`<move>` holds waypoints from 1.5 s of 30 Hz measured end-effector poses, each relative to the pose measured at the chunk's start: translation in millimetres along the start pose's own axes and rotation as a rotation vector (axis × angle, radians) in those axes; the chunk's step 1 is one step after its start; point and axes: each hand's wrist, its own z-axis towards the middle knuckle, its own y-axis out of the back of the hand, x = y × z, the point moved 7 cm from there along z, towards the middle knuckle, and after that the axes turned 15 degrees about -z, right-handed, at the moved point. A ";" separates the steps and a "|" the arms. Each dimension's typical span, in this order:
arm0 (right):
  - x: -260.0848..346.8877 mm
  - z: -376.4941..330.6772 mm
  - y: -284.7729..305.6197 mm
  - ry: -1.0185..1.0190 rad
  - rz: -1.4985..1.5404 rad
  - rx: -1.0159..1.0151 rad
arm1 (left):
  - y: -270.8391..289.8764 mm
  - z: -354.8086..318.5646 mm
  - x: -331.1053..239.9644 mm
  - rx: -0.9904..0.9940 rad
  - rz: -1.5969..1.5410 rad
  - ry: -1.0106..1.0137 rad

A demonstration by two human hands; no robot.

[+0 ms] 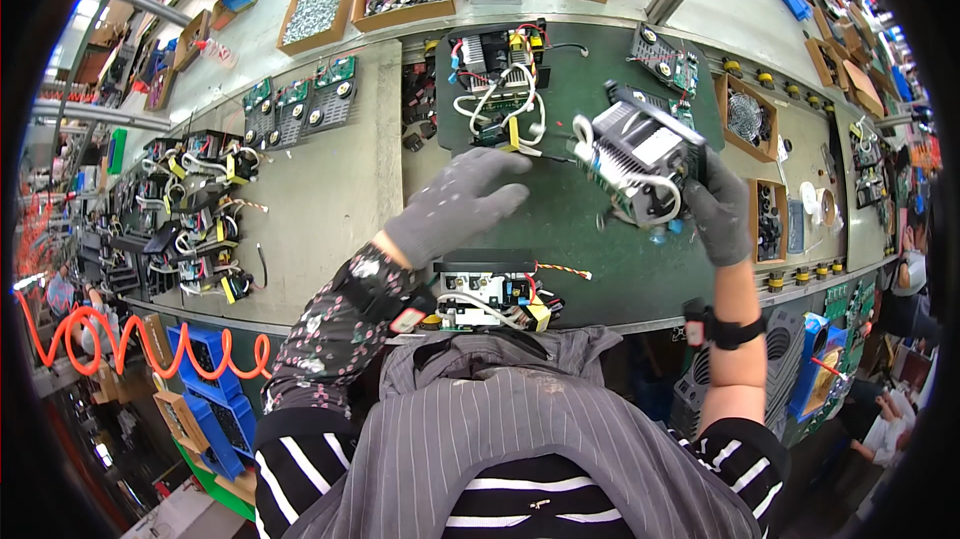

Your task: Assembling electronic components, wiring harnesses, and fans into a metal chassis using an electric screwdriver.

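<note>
My right hand (pixel 720 209), in a grey glove, grips a finned heat-sink assembly (pixel 640 144) by its right side and holds it tilted above the green mat (pixel 560 284). White wires and a circuit board show on it. My left hand (pixel 462 201), also gloved in grey, hovers with fingers apart and nothing in it. Just beyond its fingertips, a second heat-sink assembly (pixel 500 69) with white cables and yellow parts lies on the mat. Close to my body lies another assembly (pixel 485 294) with a white wire and a twisted lead.
Several wired assemblies (pixel 190 219) crowd the bench at left. Black plates with green boards (pixel 300 114) lie at far left, similar ones (pixel 668 64) at far right. Boxes of small parts (pixel 318 14) line the back; a carton of metal pieces (pixel 745 119) stands right. An orange coiled hose (pixel 150 349) hangs left.
</note>
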 end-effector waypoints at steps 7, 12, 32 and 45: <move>39.8 29.7 -98.3 0.572 -1.110 0.842 | -17.7 -75.2 29.7 -0.005 0.457 -0.222; 41.7 29.2 -151.8 0.577 -0.832 0.908 | -26.8 -79.2 51.7 -0.068 0.555 -0.223; 42.3 63.1 -232.6 0.682 -0.687 0.600 | -48.4 -49.6 45.1 -0.268 0.775 -0.398; -41.8 5.2 -132.8 -0.046 -0.470 0.474 | -0.7 -46.0 17.5 -0.475 0.578 -0.436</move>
